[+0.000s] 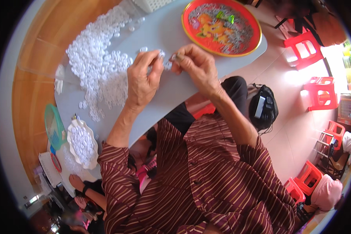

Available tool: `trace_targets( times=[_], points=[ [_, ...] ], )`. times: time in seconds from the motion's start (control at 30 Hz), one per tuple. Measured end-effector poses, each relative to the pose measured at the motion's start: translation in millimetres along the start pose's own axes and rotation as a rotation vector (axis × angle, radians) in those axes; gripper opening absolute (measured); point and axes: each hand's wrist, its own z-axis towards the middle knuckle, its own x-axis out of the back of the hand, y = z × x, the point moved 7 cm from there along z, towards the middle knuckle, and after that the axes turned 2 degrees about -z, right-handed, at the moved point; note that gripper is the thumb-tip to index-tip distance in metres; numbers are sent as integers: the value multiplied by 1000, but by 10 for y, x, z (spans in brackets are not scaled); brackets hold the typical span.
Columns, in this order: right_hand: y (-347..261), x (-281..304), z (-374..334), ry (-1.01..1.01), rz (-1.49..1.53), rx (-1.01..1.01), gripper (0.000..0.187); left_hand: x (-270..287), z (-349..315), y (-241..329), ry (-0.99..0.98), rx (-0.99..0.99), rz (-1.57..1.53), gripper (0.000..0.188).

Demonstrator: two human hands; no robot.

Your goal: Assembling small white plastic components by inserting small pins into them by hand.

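Over the grey table [160, 105], my two hands are close together with their fingertips pinched. My left hand [143, 78] is closed on a small white plastic piece [162, 54] between thumb and forefinger. My right hand [201, 70] pinches something small and partly hidden, with a whitish bit showing at the fingertips. Beyond and to the left of my left hand spreads a big pile of small white plastic pieces [91, 54]. To the far right stands a round red tray [256, 35] with a gold rim and a flower print, holding many small grey pieces and a bright green item.
A scalloped white dish [94, 153] of white pieces sits at the left, beside a green basket [54, 126]. A co-worker's hand [76, 181] rests nearby. A white perforated basket [154, 4] stands at the far edge. Red stools [306, 48] line the floor at right.
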Motion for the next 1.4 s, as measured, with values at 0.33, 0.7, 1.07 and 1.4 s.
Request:
trace_targets(
  times=[0.33, 0.7, 1.07, 1.4],
  points=[
    [23, -97, -53, -6, -97, -53, 9, 20, 121, -198, -44, 324, -284, 12],
    [16, -145, 0, -85, -104, -36, 12, 1379, -342, -359, -147, 296, 546, 18],
    [-28, -106, 12, -84, -151, 11, 9, 2783, -1325, -905, -385, 757, 894, 24],
    [66, -103, 15, -76, -137, -28, 11, 1064, -290, -420, -282, 388, 320, 12]
  ],
)
